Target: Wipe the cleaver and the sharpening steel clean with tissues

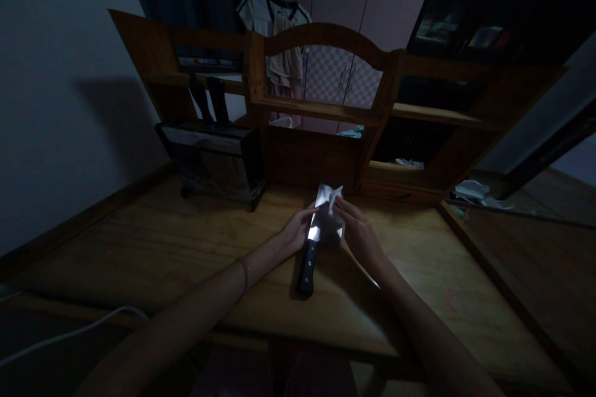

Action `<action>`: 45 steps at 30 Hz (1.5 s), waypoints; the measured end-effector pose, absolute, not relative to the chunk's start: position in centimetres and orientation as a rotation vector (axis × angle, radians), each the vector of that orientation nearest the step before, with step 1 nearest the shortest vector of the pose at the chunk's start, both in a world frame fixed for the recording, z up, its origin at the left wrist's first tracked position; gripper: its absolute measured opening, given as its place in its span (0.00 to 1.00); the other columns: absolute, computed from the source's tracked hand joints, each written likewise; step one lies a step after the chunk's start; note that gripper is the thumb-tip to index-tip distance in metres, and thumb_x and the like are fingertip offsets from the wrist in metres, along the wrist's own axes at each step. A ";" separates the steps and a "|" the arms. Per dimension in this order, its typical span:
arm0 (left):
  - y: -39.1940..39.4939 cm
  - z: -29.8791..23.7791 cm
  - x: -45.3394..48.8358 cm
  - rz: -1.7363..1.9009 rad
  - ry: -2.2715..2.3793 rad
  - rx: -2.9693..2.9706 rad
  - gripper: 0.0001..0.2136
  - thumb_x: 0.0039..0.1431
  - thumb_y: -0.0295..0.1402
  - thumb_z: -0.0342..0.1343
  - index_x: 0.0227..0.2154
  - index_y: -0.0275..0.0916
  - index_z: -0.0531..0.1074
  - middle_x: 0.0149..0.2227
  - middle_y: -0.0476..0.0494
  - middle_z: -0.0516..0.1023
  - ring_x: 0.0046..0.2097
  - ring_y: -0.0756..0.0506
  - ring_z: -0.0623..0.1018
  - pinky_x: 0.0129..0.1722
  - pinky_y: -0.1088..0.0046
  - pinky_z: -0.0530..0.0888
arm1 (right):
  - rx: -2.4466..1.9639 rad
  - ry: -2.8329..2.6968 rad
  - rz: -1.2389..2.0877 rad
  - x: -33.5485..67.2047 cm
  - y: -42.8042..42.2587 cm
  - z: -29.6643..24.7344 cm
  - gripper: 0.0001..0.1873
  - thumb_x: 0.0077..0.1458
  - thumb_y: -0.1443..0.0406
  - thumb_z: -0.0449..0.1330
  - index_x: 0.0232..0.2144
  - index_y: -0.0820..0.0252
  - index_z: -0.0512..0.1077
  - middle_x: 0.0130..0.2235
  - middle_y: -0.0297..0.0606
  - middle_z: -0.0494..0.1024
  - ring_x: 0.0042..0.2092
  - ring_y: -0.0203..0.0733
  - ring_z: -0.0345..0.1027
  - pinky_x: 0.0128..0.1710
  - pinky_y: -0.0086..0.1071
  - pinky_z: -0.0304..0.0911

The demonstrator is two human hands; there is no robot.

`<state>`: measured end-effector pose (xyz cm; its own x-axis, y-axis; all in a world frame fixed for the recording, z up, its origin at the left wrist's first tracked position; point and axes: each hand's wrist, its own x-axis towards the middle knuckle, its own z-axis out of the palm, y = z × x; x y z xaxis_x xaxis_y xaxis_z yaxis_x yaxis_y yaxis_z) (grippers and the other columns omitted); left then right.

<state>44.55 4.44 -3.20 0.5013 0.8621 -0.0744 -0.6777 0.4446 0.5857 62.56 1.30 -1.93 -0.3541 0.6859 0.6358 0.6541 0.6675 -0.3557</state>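
A cleaver (313, 242) with a black handle and a wide shiny blade lies flat on the wooden desk (153, 248), blade pointing away from me. My left hand (297, 229) rests against the left side of the blade, fingers pressed on it. My right hand (358, 229) pinches a small white tissue (334, 197) at the blade's far right corner. The scene is dim.
A black knife block (214, 155) with two dark handles sticking up stands at the back left. Behind the cleaver rises a wooden shelf unit (326, 111) with open compartments. A white cable (69, 332) runs along the near left edge. White scraps (475, 191) lie far right.
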 end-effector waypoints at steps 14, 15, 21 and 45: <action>3.6 -2.3 44.5 0.897 0.351 0.672 0.21 0.53 0.22 0.56 0.52 0.39 0.72 0.42 0.41 0.79 0.35 0.47 0.78 0.37 0.74 0.72 | -1.198 -2.180 0.127 63.1 2.6 -3.4 0.35 0.51 0.82 0.46 0.59 0.61 0.64 0.63 0.46 0.59 0.56 0.47 0.66 0.55 0.38 0.64; 3.6 -2.4 44.5 0.900 0.362 0.691 0.24 0.52 0.21 0.56 0.53 0.40 0.71 0.42 0.41 0.79 0.35 0.48 0.78 0.36 0.75 0.72 | -1.236 -2.172 0.100 63.3 2.6 -3.3 0.33 0.50 0.81 0.47 0.57 0.62 0.66 0.62 0.47 0.62 0.55 0.48 0.67 0.53 0.37 0.65; 3.4 -2.5 44.4 0.857 0.390 0.773 0.34 0.46 0.15 0.56 0.58 0.46 0.66 0.47 0.42 0.78 0.39 0.45 0.79 0.39 0.72 0.73 | -1.474 -2.214 0.051 64.5 2.3 -2.3 0.15 0.54 0.76 0.51 0.35 0.63 0.76 0.41 0.46 0.77 0.36 0.44 0.74 0.38 0.31 0.68; 3.4 -2.9 44.2 0.822 0.494 0.965 0.37 0.45 0.20 0.60 0.60 0.47 0.63 0.53 0.41 0.74 0.46 0.43 0.77 0.44 0.70 0.72 | -1.167 -2.261 0.165 63.2 1.9 -1.7 0.30 0.54 0.78 0.50 0.59 0.58 0.65 0.64 0.44 0.59 0.58 0.47 0.63 0.57 0.38 0.61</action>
